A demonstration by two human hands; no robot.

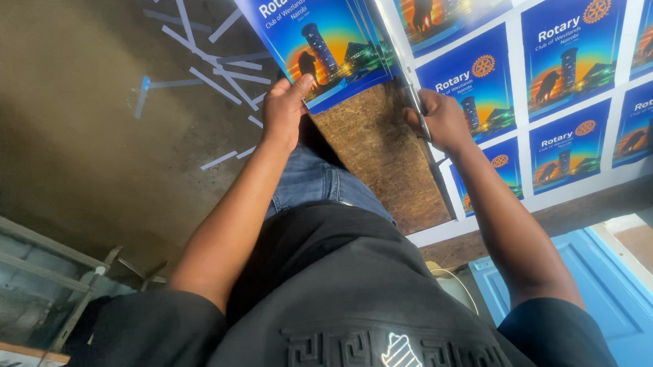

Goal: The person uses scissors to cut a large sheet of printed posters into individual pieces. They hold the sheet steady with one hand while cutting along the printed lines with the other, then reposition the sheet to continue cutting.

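Observation:
My left hand (285,108) grips the near corner of a stack of blue printed cards (313,37) that hangs off the left edge of a brown board (384,159). Just right of the stack, my right hand (441,120) is closed on a long metal blade or ruler (402,70) that runs along the cut edge. A large white sheet printed with several blue cards (564,85) lies on the board to the right of that hand. What the right hand's fingers hold beneath the metal strip is hidden.
Several white paper offcuts (219,71) lie scattered on the grey floor (74,128) at the left. A blue panel (610,296) stands at the lower right, below the board's edge. Metal framing (44,262) sits at the lower left.

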